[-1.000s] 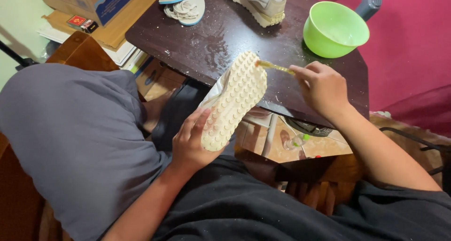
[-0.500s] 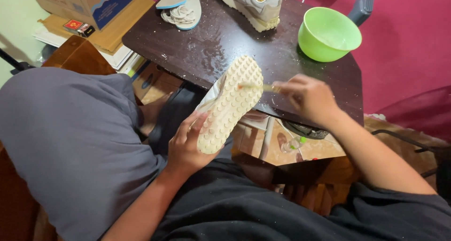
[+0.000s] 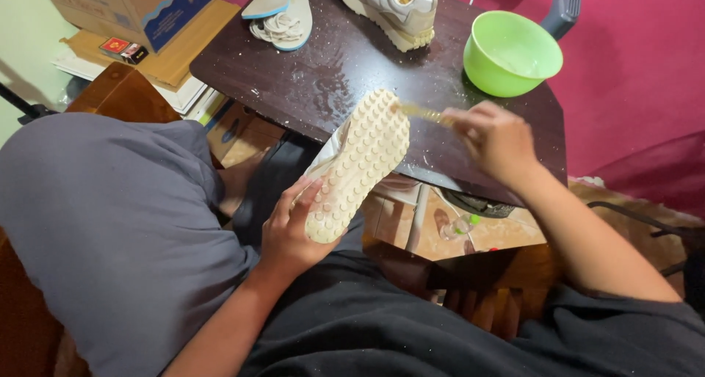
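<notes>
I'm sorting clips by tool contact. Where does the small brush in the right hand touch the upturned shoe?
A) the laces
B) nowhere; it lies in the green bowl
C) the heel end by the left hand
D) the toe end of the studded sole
D: the right hand holds the brush against the far toe end of the studded sole, while the left hand grips the heel end.

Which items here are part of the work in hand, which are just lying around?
In use: cream studded-sole shoe gripped by left hand; thin pale brush held by right hand against the sole.

Lying about: second cream sneaker, loose insole with laces, green plastic bowl, cardboard box, all apart from both hands.
</notes>
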